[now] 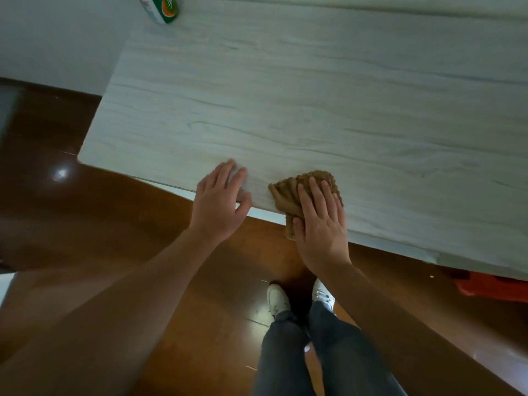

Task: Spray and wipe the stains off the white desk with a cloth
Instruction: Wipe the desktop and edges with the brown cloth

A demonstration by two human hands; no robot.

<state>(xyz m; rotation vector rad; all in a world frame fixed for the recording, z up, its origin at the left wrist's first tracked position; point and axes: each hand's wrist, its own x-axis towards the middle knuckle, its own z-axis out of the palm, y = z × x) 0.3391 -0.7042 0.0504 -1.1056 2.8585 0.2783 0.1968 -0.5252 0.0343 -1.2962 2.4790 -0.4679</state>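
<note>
The white wood-grain desk (314, 95) fills the upper part of the head view. A crumpled brown cloth (288, 192) lies at the desk's near edge and hangs partly over it. My right hand (320, 221) presses flat on the cloth with straight fingers, the thumb against the hanging part. My left hand (220, 201) rests on the desk edge just left of the cloth, fingers straight, holding nothing. A green and white spray bottle (161, 8) stands at the desk's far left corner, cut off by the frame. No stains are plain to see on the surface.
Dark brown wooden floor (85, 224) lies below the desk's near edge. My legs and white shoes (278, 300) stand close to the desk. An orange object (491, 287) sits under the desk at the right. A pale wall rises at the far left.
</note>
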